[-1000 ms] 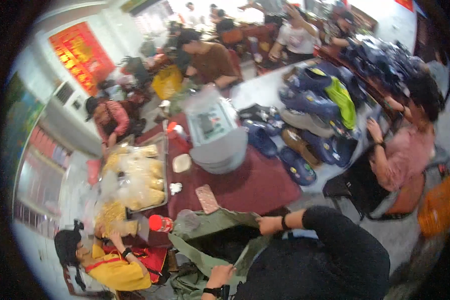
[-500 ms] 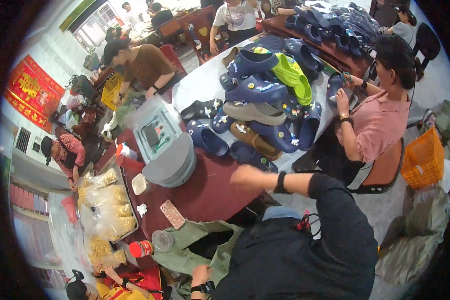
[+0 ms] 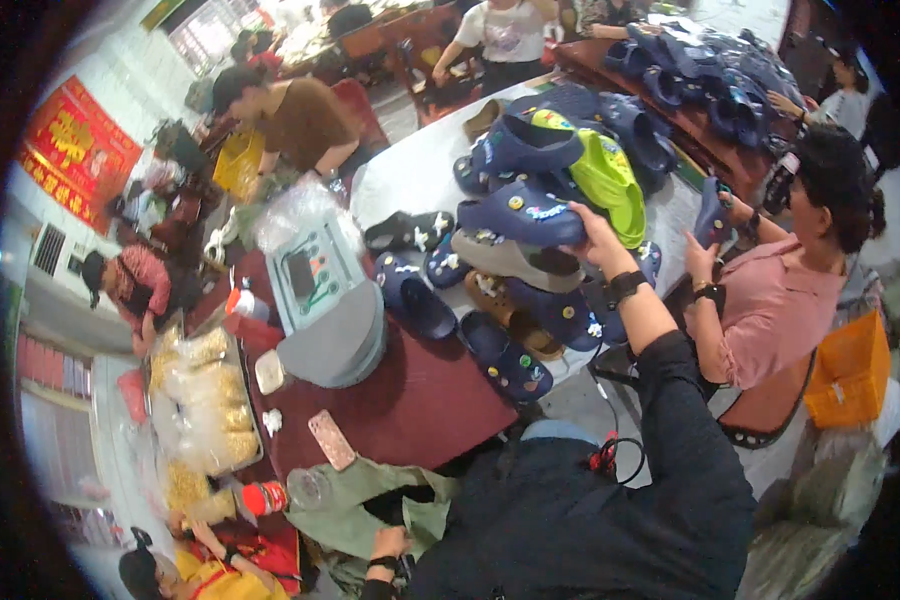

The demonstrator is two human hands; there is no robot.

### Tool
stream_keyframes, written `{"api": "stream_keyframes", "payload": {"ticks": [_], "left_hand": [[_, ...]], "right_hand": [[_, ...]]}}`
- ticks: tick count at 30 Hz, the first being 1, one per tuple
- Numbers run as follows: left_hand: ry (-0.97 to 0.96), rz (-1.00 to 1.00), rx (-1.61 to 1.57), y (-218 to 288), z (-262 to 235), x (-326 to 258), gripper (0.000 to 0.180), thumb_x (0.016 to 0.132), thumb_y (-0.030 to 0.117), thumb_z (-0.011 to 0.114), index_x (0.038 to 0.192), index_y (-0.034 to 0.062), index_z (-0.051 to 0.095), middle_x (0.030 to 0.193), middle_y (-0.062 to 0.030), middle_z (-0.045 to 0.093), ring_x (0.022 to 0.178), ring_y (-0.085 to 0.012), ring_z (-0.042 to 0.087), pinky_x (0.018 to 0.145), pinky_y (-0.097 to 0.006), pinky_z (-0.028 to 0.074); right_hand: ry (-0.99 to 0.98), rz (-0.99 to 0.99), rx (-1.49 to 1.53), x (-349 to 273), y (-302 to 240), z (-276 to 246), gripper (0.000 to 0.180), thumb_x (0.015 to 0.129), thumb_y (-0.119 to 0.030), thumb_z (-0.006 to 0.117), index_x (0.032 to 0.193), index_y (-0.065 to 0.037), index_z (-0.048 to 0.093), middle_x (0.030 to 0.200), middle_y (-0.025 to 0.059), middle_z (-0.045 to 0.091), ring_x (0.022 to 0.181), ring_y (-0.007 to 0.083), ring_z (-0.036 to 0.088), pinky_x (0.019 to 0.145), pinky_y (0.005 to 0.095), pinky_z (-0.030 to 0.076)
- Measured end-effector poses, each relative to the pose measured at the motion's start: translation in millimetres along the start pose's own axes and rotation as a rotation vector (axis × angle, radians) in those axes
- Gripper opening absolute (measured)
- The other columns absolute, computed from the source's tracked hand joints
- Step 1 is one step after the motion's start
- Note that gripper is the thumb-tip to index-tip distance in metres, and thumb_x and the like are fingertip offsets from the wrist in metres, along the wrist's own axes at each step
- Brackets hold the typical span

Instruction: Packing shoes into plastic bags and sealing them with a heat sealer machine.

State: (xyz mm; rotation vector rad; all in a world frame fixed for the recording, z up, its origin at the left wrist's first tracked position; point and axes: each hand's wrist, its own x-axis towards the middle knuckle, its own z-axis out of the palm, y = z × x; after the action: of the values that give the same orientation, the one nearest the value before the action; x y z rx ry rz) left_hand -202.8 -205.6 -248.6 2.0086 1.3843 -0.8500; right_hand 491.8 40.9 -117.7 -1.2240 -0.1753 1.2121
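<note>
The left hand (image 3: 390, 545) pinches a green sack (image 3: 340, 492); well apart, ahead and rightward, the right hand (image 3: 602, 245) grips a navy clog (image 3: 520, 213) on the clog pile, apparently a picking-up step. Lifting would call for clearing the lime clog (image 3: 610, 185) just beyond; bare red tablecloth (image 3: 420, 415) between the hands leaves room, while a co-worker (image 3: 785, 300) crowds the right.

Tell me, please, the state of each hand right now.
Left hand: closed, holding the green sack by its edge.
Right hand: closed, holding a navy clog with charms.
</note>
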Motion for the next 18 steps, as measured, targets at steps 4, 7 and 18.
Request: {"api": "stream_keyframes", "payload": {"ticks": [4,7,18], "left_hand": [[0.123,-0.119,0.007,14.6,-9.6,-11.3,0.020,0.074,0.022,0.054,0.084,0.0072,0.063,0.081,-0.0171,0.064,0.078,-0.0345,0.060,0.073,-0.047,0.041],[0.206,-0.142,-0.014,24.5,-21.1,-10.4,0.018,0.075,0.018,0.051,0.082,0.0070,0.063,0.076,-0.0156,0.063,0.075,-0.0333,0.060,0.069,-0.046,0.041],[0.209,-0.242,-0.021,53.2,-10.8,-21.2,0.019,0.076,0.012,0.049,0.087,0.0077,0.063,0.089,-0.0123,0.063,0.094,-0.0280,0.057,0.096,-0.050,0.029]], "right_hand": [[-0.123,-0.068,-0.008,0.7,0.0,2.3,0.031,0.072,-0.032,0.065,0.097,-0.014,0.059,0.094,0.0021,0.058,0.087,0.0180,0.054,0.075,0.0407,0.041],[-0.188,-0.133,0.010,8.1,-6.2,-24.0,0.032,0.074,-0.030,0.065,0.099,-0.013,0.057,0.095,0.0032,0.059,0.087,0.0178,0.056,0.073,0.0350,0.045],[-0.018,-0.067,0.045,0.1,-0.2,-8.8,0.035,0.076,-0.032,0.065,0.102,-0.012,0.056,0.092,0.0034,0.062,0.078,0.0172,0.061,0.062,0.0302,0.051]]}}
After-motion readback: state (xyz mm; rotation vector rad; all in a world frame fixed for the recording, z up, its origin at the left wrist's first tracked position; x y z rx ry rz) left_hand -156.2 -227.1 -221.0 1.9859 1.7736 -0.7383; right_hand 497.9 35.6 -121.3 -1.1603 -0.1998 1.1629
